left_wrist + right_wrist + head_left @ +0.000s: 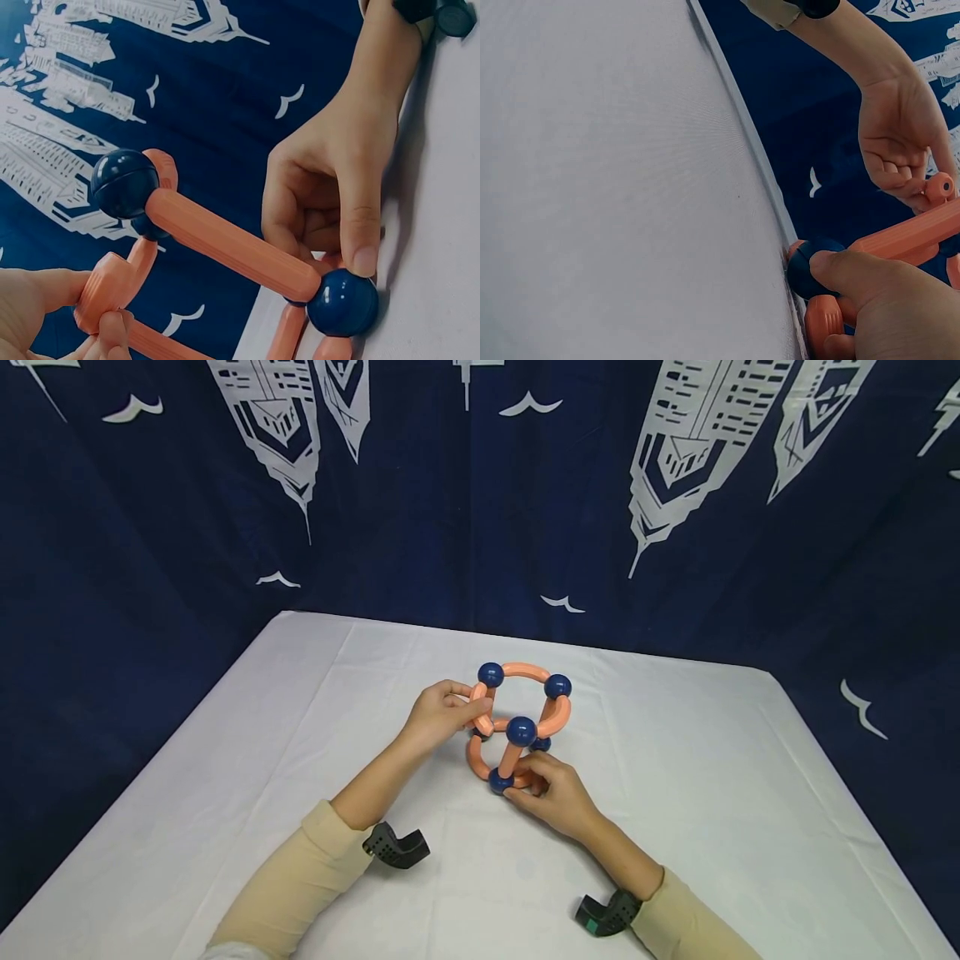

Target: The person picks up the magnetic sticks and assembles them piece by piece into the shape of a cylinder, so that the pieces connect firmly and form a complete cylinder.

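A cage-like frame of dark blue balls (521,732) and orange rods, some straight and some curved, stands on the white-covered table (675,827). At its upper left my left hand (441,717) pinches a curved orange rod (101,294) between thumb and fingers. One end of that rod shows bare in the right wrist view, apart from the front upper ball. Low at the front, my right hand (557,795) grips the frame, its thumb on the lower blue ball (810,268). A straight rod (510,761) rises from this ball to the upper one. The right fingertips are partly hidden.
A dark blue curtain (465,527) with white building and bird prints hangs behind the table's far edge. Black wrist cameras (397,847) sit on both forearms, close above the tabletop.
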A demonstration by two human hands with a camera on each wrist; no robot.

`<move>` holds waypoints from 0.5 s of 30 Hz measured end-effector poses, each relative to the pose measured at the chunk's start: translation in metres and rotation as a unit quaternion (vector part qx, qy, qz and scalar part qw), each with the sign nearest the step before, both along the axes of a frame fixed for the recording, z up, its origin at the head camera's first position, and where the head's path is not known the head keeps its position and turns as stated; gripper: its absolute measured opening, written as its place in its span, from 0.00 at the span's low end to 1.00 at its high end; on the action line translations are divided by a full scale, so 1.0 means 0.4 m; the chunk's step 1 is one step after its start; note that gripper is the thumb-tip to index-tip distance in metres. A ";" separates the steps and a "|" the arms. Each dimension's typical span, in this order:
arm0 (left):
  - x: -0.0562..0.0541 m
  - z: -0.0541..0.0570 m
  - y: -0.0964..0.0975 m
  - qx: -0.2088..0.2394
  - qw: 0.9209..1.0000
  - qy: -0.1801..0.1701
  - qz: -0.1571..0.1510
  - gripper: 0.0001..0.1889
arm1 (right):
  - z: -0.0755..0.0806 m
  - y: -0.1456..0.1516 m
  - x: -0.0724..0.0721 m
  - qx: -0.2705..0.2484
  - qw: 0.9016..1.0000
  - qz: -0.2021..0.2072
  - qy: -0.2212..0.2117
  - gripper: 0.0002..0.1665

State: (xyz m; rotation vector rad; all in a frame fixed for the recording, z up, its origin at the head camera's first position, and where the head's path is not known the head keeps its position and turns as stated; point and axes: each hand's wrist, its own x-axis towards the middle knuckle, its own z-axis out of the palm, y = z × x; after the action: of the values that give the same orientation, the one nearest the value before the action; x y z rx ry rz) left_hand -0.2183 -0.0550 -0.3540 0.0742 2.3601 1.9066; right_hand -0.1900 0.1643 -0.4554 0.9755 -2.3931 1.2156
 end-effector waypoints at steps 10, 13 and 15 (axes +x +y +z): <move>0.008 0.017 0.010 0.032 0.999 -0.031 0.018 0.24 | 0.000 0.000 0.001 -0.002 1.000 0.001 0.001 0.15; 0.011 0.022 0.016 0.040 0.998 -0.045 0.029 0.24 | -0.001 0.000 0.001 -0.002 1.000 0.002 0.003 0.15; 0.013 0.024 0.020 0.044 0.997 -0.048 0.036 0.24 | -0.001 0.000 0.000 -0.001 1.000 0.001 0.004 0.15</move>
State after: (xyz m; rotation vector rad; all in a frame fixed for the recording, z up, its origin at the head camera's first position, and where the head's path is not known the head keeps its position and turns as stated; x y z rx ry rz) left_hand -0.2131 -0.0470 -0.3444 -0.0942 2.2457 1.9984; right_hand -0.1899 0.1644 -0.4557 0.9809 -2.3847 1.2142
